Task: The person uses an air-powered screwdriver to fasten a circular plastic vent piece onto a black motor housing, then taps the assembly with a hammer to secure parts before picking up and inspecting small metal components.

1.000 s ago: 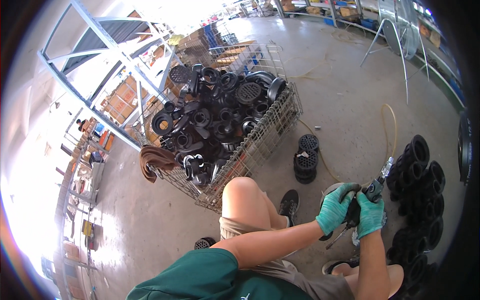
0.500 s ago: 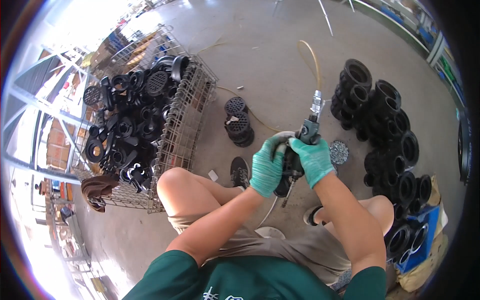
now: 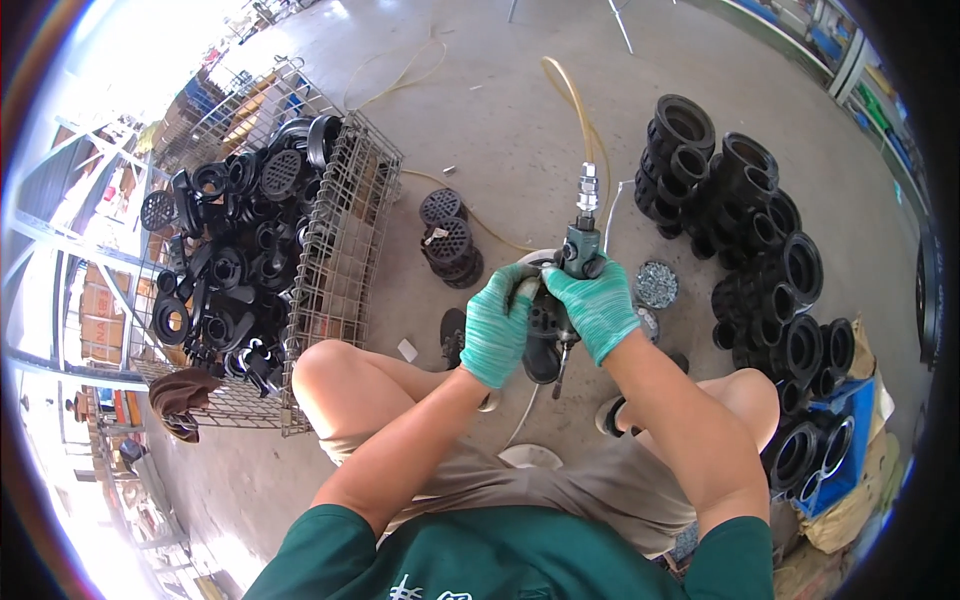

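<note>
My right hand [image 3: 597, 312], in a green-and-white knit glove, is closed around a grey-green air tool [image 3: 583, 245]. A metal coupling [image 3: 588, 187] joins the tool to a yellowish hose [image 3: 577, 92], and a thin metal bit [image 3: 563, 365] points back toward me. My left hand [image 3: 495, 332], gloved the same way, is closed on a black plastic fitting [image 3: 542, 358] with a slotted face. It sits right beside the tool, between my hands. My gloves hide much of both things, and whether the bit touches the fitting cannot be made out.
To the left, a wire cage [image 3: 345, 235] is heaped with black plastic parts [image 3: 235, 265]; a brown cloth [image 3: 182, 398] hangs on its corner. Round black grates [image 3: 447, 240] are stacked ahead. Small metal fasteners [image 3: 656, 284] fill a container at right, near rows of black fittings [image 3: 800, 275] and a blue crate [image 3: 850, 440].
My hands, with the tool and fitting, have shifted left in view. The surroundings have also slid left and the cage looks turned slightly, as my head moved. Both grips stay closed.
</note>
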A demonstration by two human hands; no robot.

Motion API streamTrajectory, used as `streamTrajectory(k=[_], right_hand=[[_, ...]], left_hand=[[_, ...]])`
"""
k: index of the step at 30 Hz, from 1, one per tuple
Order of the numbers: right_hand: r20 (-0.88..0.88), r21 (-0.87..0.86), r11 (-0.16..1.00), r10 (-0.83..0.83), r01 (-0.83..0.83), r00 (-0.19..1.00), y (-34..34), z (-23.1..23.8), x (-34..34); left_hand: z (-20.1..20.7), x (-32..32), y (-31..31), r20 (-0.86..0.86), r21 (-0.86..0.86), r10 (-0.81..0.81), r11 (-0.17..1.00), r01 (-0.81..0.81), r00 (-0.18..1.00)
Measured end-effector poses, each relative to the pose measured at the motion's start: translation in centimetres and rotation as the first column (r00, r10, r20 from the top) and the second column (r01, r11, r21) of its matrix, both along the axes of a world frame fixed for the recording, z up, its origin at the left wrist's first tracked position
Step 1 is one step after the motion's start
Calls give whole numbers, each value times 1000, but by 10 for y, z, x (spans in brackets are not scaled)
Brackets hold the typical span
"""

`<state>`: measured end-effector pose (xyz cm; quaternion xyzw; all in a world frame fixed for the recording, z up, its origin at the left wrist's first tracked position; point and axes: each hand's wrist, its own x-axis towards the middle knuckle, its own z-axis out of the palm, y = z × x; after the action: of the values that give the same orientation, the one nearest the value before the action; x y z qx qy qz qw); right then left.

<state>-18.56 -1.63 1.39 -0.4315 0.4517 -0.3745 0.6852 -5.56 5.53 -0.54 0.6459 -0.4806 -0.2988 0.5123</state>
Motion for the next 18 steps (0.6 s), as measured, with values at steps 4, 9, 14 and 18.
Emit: streamTrajectory(k=[4,9,14,18], right_hand=[[52,-3,1000,20,-20,998,0,-9,1],[-47,-74,996,51,-55,998,-1,-11,-2],[-30,-33,996,81,-82,996,-3,-17,-9],[-73,8,991,130,-130,989,1,-4,-12]], left_hand=[[-1,1,1,-83,7,-37,999,38,996],[-14,4,-2,-311,3,-76,997,81,947],[0,2,-4,-641,87,-56,986,145,765],[-14,12,-3,-763,184,26,967,179,646]])
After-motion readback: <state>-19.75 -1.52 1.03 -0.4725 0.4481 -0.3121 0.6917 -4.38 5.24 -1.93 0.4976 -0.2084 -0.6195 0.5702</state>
